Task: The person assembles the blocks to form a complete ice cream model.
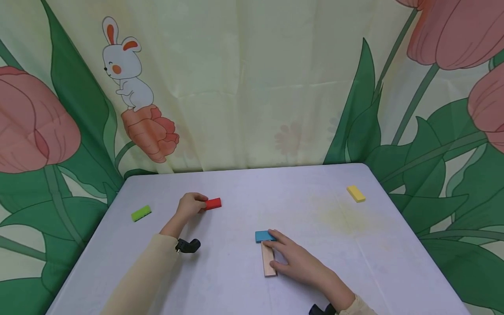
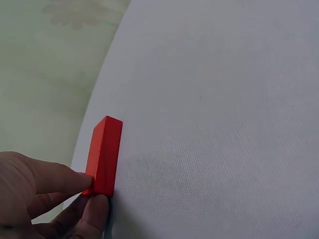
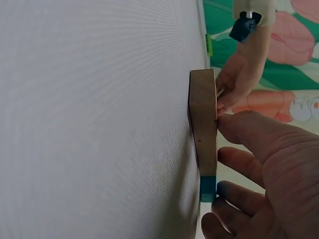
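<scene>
My left hand (image 1: 190, 204) pinches one end of a red block (image 1: 213, 204) between thumb and fingertips, at the left-centre of the table. In the left wrist view the red block (image 2: 104, 157) points away from the fingers (image 2: 55, 177). At the front centre, a blue block (image 1: 264, 236) lies crosswise at the far end of a plain wooden block (image 1: 268, 260), forming a T. My right hand (image 1: 296, 259) rests its spread, relaxed fingertips on both. The right wrist view shows the wooden block (image 3: 204, 127) with fingertips along its upper face and on the blue block (image 3: 208, 188).
A green block (image 1: 141, 213) lies by the table's left edge, a yellow block (image 1: 356, 194) near the far right corner. The white-covered table (image 1: 334, 258) ends at a curtain (image 1: 256, 87) printed with tulips and a rabbit.
</scene>
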Demonstrator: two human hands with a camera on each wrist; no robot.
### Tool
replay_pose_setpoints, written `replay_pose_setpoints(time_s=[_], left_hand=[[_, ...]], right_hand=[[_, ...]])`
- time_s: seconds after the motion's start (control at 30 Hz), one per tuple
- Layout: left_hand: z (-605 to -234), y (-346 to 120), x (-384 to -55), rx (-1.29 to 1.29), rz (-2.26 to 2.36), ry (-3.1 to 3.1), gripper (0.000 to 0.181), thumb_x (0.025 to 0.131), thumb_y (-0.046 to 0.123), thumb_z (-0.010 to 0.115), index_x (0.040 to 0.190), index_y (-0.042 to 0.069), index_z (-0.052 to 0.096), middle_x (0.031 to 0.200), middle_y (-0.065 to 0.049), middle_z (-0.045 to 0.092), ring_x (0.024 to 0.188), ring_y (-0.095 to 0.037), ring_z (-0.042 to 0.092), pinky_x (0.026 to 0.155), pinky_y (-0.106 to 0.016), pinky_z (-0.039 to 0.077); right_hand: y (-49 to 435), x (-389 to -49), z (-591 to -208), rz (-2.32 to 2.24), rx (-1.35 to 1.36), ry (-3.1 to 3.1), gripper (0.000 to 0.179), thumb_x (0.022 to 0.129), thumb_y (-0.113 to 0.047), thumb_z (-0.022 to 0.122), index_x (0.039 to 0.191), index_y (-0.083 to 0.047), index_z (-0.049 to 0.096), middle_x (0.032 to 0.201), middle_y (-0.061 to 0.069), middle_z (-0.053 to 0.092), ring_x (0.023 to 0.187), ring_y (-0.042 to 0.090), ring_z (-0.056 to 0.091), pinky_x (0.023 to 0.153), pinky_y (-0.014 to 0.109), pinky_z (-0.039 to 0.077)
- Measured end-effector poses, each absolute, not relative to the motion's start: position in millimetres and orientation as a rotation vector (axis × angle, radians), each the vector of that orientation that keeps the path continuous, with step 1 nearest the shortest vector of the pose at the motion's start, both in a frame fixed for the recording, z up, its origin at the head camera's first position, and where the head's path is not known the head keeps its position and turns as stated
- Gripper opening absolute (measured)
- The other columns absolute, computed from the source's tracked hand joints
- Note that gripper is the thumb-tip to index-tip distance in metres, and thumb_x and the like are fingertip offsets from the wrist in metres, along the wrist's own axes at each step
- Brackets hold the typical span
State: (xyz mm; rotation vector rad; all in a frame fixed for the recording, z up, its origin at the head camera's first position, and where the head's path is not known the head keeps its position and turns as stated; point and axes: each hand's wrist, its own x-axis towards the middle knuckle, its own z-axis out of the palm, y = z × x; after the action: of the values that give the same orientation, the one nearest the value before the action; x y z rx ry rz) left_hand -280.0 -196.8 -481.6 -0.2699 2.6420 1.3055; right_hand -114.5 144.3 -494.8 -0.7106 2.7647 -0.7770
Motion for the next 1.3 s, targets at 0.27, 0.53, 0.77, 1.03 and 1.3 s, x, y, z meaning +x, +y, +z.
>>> replay_pose_setpoints(time_s=[0.27, 0.53, 0.77, 1.03, 1.3], left_hand=[[-483, -194, -278, -0.243, 1.286, 2.680, 0.023, 0.086, 0.009, 0.065, 0.108, 0.005, 0.071, 0.112, -0.015, 0.063, 0.088, -0.022, 0.058, 0.068, -0.025, 0.051], [-483, -186, -272, -0.190, 1.287, 2.690, 0.021, 0.083, 0.010, 0.069, 0.103, 0.007, 0.073, 0.108, -0.013, 0.065, 0.088, -0.023, 0.057, 0.066, -0.025, 0.051], [-484, -178, -267, -0.148, 1.248, 2.707, 0.020, 0.083, 0.011, 0.070, 0.102, 0.010, 0.074, 0.108, -0.009, 0.067, 0.097, -0.024, 0.054, 0.073, -0.028, 0.051], [-485, -167, -264, -0.092, 1.240, 2.690, 0.019, 0.080, 0.012, 0.073, 0.099, 0.013, 0.076, 0.104, -0.006, 0.069, 0.096, -0.022, 0.056, 0.074, -0.029, 0.050], [-484, -154, -258, -0.047, 1.260, 2.668, 0.018, 0.078, 0.011, 0.076, 0.096, 0.013, 0.077, 0.099, -0.004, 0.069, 0.090, -0.020, 0.057, 0.070, -0.027, 0.050]], right_hand=[[145, -115, -495, -0.774, -0.689, 2.756, 0.053, 0.091, -0.043, 0.060, 0.141, -0.033, 0.045, 0.158, -0.005, 0.020, 0.144, 0.019, 0.023, 0.109, 0.045, 0.036], [147, -117, -496, -0.770, -0.692, 2.754, 0.053, 0.091, -0.044, 0.059, 0.141, -0.033, 0.044, 0.158, -0.006, 0.020, 0.144, 0.018, 0.022, 0.108, 0.045, 0.037], [146, -117, -496, -0.775, -0.694, 2.757, 0.053, 0.091, -0.044, 0.059, 0.141, -0.032, 0.045, 0.158, -0.006, 0.021, 0.144, 0.019, 0.023, 0.109, 0.045, 0.036], [146, -117, -496, -0.777, -0.687, 2.749, 0.053, 0.091, -0.045, 0.059, 0.141, -0.034, 0.045, 0.158, -0.007, 0.021, 0.144, 0.018, 0.023, 0.108, 0.045, 0.037], [146, -118, -497, -0.785, -0.704, 2.750, 0.053, 0.091, -0.044, 0.060, 0.141, -0.033, 0.045, 0.158, -0.006, 0.021, 0.144, 0.018, 0.023, 0.109, 0.045, 0.036]])
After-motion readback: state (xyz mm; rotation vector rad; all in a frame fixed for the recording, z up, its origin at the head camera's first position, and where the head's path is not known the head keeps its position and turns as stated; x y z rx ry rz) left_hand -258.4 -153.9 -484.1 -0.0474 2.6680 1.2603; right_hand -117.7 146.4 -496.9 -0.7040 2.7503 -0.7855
